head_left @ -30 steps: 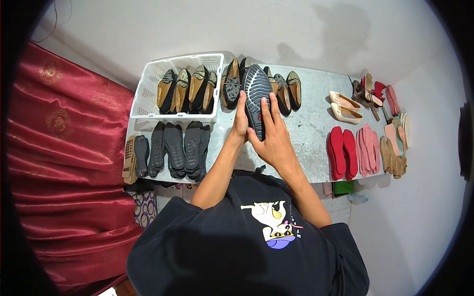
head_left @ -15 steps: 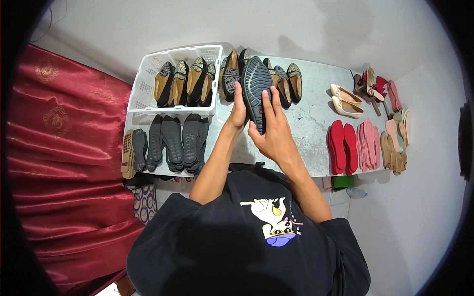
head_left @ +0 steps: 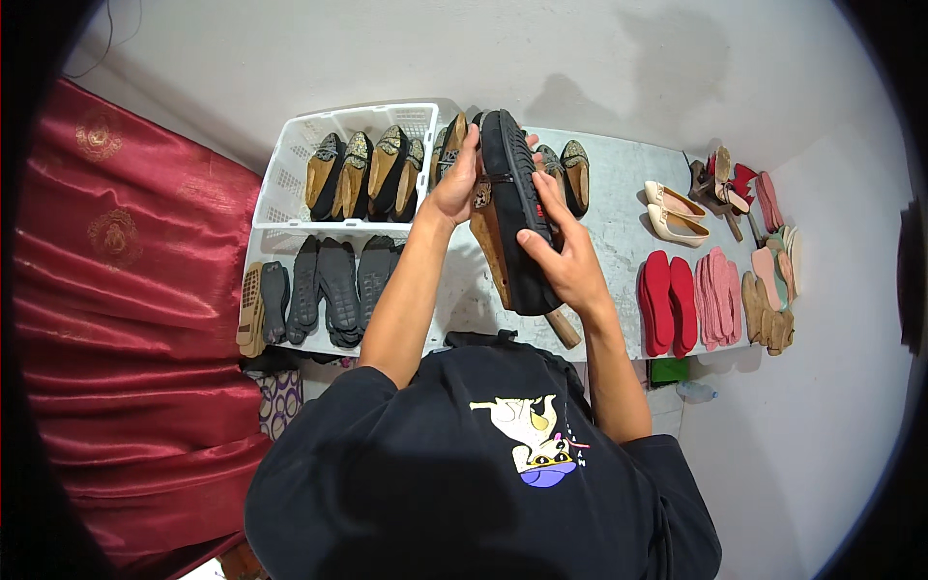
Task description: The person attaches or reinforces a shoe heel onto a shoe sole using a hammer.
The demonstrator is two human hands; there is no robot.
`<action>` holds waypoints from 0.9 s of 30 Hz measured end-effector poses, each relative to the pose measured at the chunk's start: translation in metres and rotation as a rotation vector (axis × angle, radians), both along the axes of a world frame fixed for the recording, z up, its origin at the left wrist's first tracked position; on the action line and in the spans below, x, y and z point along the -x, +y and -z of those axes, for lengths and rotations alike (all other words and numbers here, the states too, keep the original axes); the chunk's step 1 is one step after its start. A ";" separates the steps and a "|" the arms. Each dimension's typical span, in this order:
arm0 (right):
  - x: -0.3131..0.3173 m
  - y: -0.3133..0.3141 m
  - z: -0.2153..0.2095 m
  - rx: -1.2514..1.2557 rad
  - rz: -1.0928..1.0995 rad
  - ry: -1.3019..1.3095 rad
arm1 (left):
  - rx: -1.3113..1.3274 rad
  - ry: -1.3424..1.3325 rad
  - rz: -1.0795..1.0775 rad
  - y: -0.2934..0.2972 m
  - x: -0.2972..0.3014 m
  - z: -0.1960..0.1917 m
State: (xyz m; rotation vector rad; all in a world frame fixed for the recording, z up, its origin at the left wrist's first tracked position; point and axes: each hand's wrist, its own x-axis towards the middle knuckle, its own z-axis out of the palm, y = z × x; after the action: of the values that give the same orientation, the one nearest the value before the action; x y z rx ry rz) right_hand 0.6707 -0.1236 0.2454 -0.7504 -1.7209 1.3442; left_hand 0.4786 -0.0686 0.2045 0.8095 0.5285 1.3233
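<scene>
Both my hands hold one black flat shoe (head_left: 514,208) with a tan lining and a small metal buckle, raised on its side above the grey table (head_left: 619,198). My left hand (head_left: 454,184) grips its far end. My right hand (head_left: 565,256) clasps the sole side near the heel. A wooden stick (head_left: 564,330) pokes out below the shoe. Behind it, a few more flats (head_left: 572,174) lie on the table.
A white plastic basket (head_left: 290,179) at the back left holds several tan-lined flats. Several black soles (head_left: 333,290) lie in front of it. On the right are cream heels (head_left: 674,213), red insoles (head_left: 667,302), pink insoles (head_left: 720,297). A red cloth (head_left: 126,319) hangs on the left.
The shoe has come toward me and turned from sole-up onto its side, showing the tan lining. My right hand slid down toward the heel.
</scene>
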 end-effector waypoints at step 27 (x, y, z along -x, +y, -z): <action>0.009 -0.006 0.067 1.118 -0.443 1.205 | 0.265 -0.052 -0.186 0.029 -0.002 0.013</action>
State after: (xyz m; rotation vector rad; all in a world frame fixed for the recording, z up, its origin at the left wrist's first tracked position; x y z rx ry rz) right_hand 0.6621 -0.1294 0.1779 0.0538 -0.0744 2.3639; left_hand 0.4808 -0.0394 0.1913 0.5155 0.7337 1.4044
